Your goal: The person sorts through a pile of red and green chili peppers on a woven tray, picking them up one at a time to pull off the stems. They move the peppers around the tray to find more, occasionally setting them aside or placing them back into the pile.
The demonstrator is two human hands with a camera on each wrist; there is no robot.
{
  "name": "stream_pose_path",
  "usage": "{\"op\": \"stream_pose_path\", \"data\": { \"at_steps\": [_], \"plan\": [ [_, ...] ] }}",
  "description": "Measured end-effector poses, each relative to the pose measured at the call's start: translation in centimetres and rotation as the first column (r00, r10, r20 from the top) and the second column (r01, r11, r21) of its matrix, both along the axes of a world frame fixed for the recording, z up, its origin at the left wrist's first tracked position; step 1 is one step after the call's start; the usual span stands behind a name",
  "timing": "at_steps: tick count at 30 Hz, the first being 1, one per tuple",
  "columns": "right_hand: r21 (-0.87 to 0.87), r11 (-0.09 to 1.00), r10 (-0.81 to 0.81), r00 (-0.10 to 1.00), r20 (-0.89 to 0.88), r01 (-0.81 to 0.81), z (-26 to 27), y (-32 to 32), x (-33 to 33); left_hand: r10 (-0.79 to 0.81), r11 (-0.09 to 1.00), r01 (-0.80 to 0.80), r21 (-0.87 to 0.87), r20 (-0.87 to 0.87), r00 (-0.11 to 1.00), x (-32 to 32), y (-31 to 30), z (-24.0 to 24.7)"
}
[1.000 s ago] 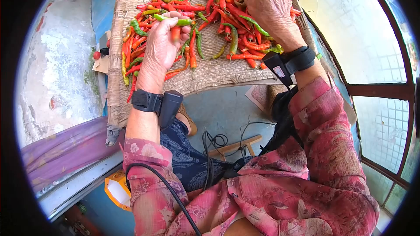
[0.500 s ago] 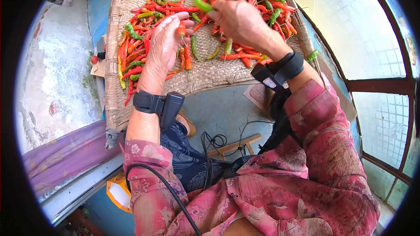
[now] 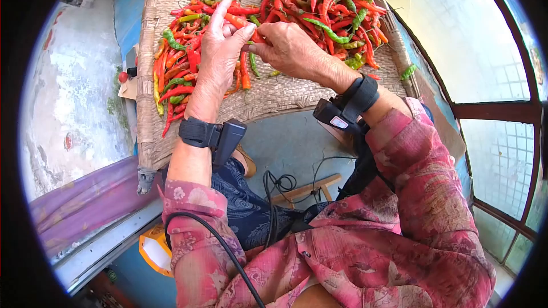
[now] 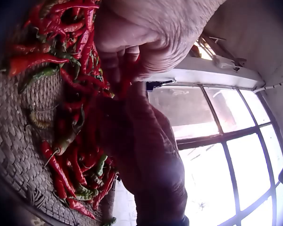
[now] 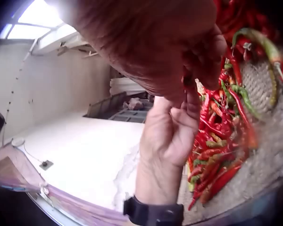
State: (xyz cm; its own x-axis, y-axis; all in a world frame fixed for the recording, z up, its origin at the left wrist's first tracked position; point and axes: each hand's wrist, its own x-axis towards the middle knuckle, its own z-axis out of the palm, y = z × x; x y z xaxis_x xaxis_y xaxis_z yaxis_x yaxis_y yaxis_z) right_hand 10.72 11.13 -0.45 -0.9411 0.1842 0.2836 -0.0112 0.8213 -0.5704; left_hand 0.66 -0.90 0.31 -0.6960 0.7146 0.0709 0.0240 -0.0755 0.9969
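Raised over a woven tray (image 3: 277, 94), the two hands meet at the fingertips. My left hand (image 3: 214, 57) holds a red chili pepper (image 3: 235, 20) between thumb and fingers, its index finger extended along it. From the right, my right hand (image 3: 294, 51) has its fingers curled and pinches at the lower end of that chili, close to the left thumb. In the left wrist view the chili (image 4: 127, 77) shows as a dark red patch between the hands, its ends hidden by fingers. Beneath the left hand is a chili heap (image 3: 174, 71); a larger heap (image 3: 325, 0) lies beyond the right hand.
Loose green chilies (image 3: 254, 65) lie between the heaps. The tray's raised left rim (image 3: 147, 80) faces a whitewashed wall (image 3: 74, 91). Framed windows (image 3: 496, 57) stand on the right. Below are a wooden stool (image 3: 308, 189) and black cables (image 3: 277, 182).
The right hand has come down and left to meet the left hand. It no longer holds the green chili pepper; one now lies on the right heap. Earlier the left hand held that green chili too.
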Motion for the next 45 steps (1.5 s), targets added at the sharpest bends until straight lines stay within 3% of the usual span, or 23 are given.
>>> {"op": "stream_pose_path", "data": {
  "at_steps": [3, 5, 6, 7, 9, 10, 11, 12, 15, 21, 23, 24, 26, 27, 29, 31, 32, 33, 36, 39, 43, 44, 45],
  "plan": [
    [0.046, 0.997, -0.063, 0.993, -0.102, 0.068, 0.0, 1.4, -0.3, 0.076, 0.997, -0.076, -0.011, -0.045, 0.996, -0.3, 0.0, -0.1],
    [0.062, 0.992, -0.099, 0.978, -0.184, 0.112, 0.9, 3.1, -0.3, 0.075, 0.926, -0.197, -0.322, -0.353, 0.933, -1.1, -0.2, -0.7],
    [-0.008, 0.985, -0.173, 0.969, -0.176, 0.175, 1.1, 4.1, -0.4, -0.045, 0.831, -0.287, -0.477, -0.572, 0.819, -1.2, -0.3, -0.8],
    [-0.078, 0.974, -0.221, 0.961, -0.168, 0.211, 1.6, 5.0, -0.2, -0.047, 0.831, -0.285, -0.477, -0.571, 0.82, -1.1, -0.5, -1.1],
    [-0.09, 0.958, -0.284, 0.933, -0.219, 0.271, 1.9, 7.0, -0.4, -0.452, 0.594, -0.496, -0.633, -0.773, 0.445, -0.7, -0.8, -2.1],
    [-0.164, 0.945, -0.308, 0.939, -0.157, 0.282, 3.5, 7.2, 0.3, -0.452, 0.596, -0.495, -0.632, -0.774, 0.444, -0.4, -0.8, -2.2],
    [-0.237, 0.925, -0.326, 0.941, -0.093, 0.297, 5.0, 7.4, 1.0, -0.486, 0.539, -0.508, -0.672, -0.741, 0.464, 0.0, -0.7, -2.3],
    [-0.092, 0.949, -0.314, 0.898, -0.308, 0.3, 2.4, 9.6, 0.3, -0.519, 0.479, -0.519, -0.708, -0.705, 0.483, 0.2, -0.5, -2.4],
    [0.011, 0.866, -0.461, 0.806, -0.372, 0.501, 4.5, 7.9, 1.6, -0.468, 0.499, -0.482, -0.72, -0.692, 0.55, -0.4, -0.4, -3.4],
    [0.04, 0.897, -0.427, 0.885, -0.185, 0.441, 4.3, 6.2, 1.6, -0.431, 0.478, -0.321, -0.817, -0.537, 0.726, -0.6, -0.1, -3.2],
    [0.066, 0.937, -0.309, 0.901, -0.304, 0.343, 2.9, 5.7, 0.6, -0.357, 0.55, -0.253, -0.796, -0.498, 0.791, -0.9, -0.3, -3.5],
    [0.03, 0.965, -0.24, 0.927, -0.289, 0.26, 2.2, 5.3, 0.4, -0.357, 0.549, -0.254, -0.796, -0.498, 0.79, -1.3, -0.4, -3.5],
    [-0.003, 0.987, -0.161, 0.974, -0.162, 0.162, 1.3, 4.1, 0.3, -0.203, 0.753, -0.114, -0.648, -0.394, 0.897, -1.9, -0.5, -3.0],
    [-0.036, 0.994, -0.105, 0.985, -0.137, 0.101, 0.5, 3.5, 0.1, -0.201, 0.753, -0.116, -0.648, -0.394, 0.897, -1.9, -0.7, -2.9],
    [-0.143, 0.99, 0.005, 0.996, -0.089, -0.018, -0.4, 2.0, 0.0, -0.073, 0.962, 0.041, -0.271, -0.108, 0.991, -0.8, -0.6, -0.8],
    [-0.278, 0.959, 0.038, 0.999, -0.037, -0.047, -1.0, 0.6, -0.4, -0.097, 0.95, 0.085, -0.302, -0.025, 0.995, -1.6, -0.9, -1.0],
    [-0.366, 0.929, 0.075, 0.997, 0.026, -0.061, -0.6, 0.2, -0.2, -0.087, 0.974, 0.094, -0.207, 0.042, 0.995, -1.2, -0.8, -1.1],
    [-0.366, 0.928, 0.084, 0.996, 0.027, -0.068, -0.7, 0.0, -0.4, -0.083, 0.989, 0.094, -0.11, 0.108, 0.991, -1.0, -0.7, -1.1],
    [-0.157, 0.987, 0.039, 0.999, -0.017, -0.041, -1.7, -0.2, -0.8, -0.102, 0.982, 0.108, -0.153, 0.049, 0.994, -0.8, -0.7, -0.9],
    [-0.283, 0.95, 0.152, 0.987, 0.048, -0.132, -2.0, 0.5, -0.9, -0.145, 0.973, 0.15, -0.177, 0.039, 0.989, -0.9, -0.9, -0.7],
    [-0.414, 0.908, 0.101, 0.993, 0.063, -0.067, -0.8, 0.9, -0.5, -0.104, 0.988, 0.116, -0.103, 0.107, 0.989, -1.3, -0.9, -1.0],
    [-0.407, 0.913, 0.054, 0.997, 0.056, -0.027, -0.4, 1.1, -0.5, -0.088, 0.991, 0.102, -0.086, 0.147, 0.985, -1.5, -0.9, -1.1],
    [-0.245, 0.969, -0.01, 0.999, 0.045, 0.021, 0.2, 1.7, -0.5, -0.09, 0.991, 0.103, -0.085, 0.145, 0.985, -1.5, -0.9, -1.3]
  ]
}}
